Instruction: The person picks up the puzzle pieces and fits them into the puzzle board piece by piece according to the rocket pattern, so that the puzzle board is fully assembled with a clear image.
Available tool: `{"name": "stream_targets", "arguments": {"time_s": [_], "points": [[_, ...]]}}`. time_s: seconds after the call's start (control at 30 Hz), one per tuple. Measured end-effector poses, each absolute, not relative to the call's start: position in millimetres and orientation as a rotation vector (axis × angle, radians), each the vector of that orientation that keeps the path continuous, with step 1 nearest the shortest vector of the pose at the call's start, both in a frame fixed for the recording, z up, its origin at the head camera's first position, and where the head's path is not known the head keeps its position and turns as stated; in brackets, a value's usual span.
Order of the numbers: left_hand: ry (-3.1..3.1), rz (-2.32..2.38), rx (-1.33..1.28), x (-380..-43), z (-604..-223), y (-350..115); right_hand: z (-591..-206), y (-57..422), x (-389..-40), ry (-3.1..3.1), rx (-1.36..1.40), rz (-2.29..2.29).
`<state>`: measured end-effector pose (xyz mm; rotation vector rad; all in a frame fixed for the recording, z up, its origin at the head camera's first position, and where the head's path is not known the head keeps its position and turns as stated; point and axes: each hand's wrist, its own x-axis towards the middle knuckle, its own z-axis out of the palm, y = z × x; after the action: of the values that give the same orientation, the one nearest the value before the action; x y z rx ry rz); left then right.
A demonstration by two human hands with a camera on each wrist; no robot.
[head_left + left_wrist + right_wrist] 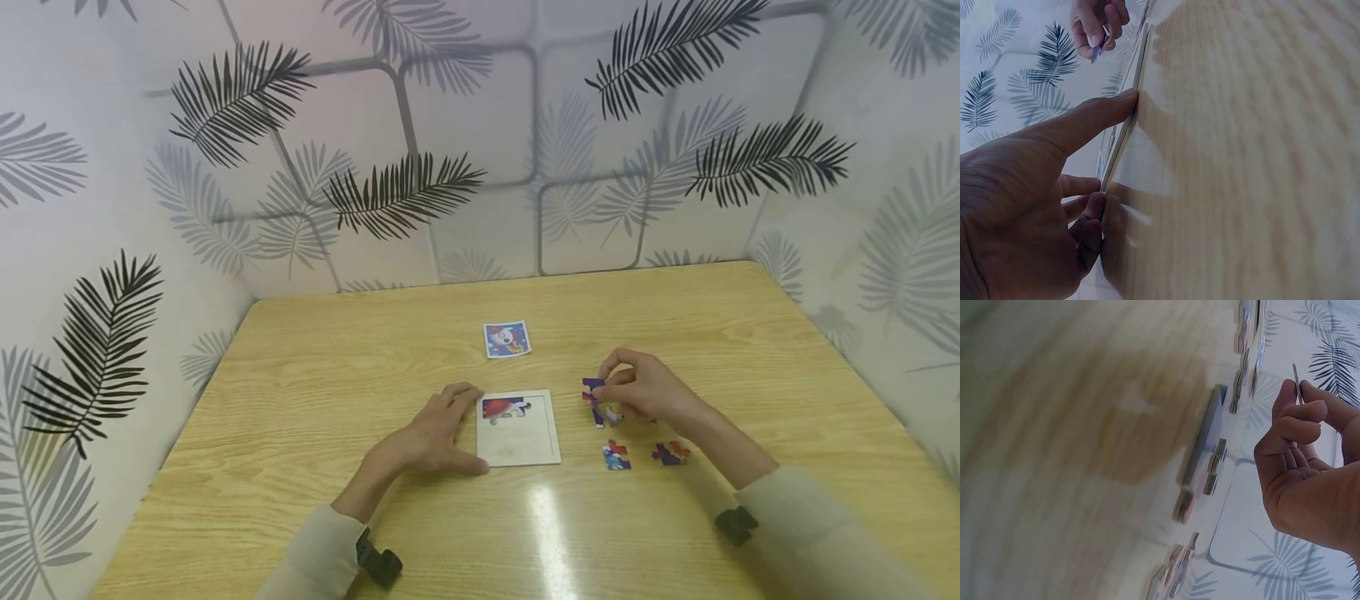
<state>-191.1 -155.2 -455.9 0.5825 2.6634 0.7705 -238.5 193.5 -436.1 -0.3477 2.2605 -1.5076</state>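
My left hand lies along the left side of a white puzzle board. Its thumb and fingers are spread and touch the board's edge, as the left wrist view also shows. In the board's upper left part sits a joined section of red, white and purple puzzle. To the right of the board, my right hand pinches a purple puzzle piece between thumb and index finger. The right wrist view shows this held piece edge-on, raised off the table. Loose pieces lie below it, partly hidden by that hand.
A small picture card with a white cartoon figure lies behind the board. Nearer me on the right are a blue and red loose piece and a purple and orange one. A leaf-patterned wall covering rises behind the wooden table.
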Motion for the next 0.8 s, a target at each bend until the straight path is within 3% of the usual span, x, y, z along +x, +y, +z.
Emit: {"name": "stream_targets", "arguments": {"time_s": [0.8], "points": [[2.656,0.784,0.581,-191.0,-456.0,-155.0,-441.3,157.0,-243.0,2.249,-0.338,-1.504]]}}
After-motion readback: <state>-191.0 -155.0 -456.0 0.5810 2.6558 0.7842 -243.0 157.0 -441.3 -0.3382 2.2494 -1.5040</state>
